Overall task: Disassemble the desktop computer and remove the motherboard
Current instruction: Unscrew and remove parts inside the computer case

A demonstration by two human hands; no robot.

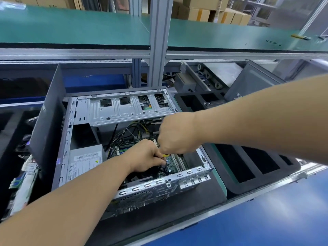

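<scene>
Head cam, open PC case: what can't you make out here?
- Head view: the motherboard is mostly covered by both hands and cables.
- What the left hand and right hand grip: only a yellow sliver shows.
- Power supply label: too small.

Your single head camera looks forward and steeply down from close above the open computer case (134,139), which fills the centre. Your forearms enter from 7 and 3 o'clock; the green shelf (74,27) spans 12 o'clock. No second view overlaps.
</scene>
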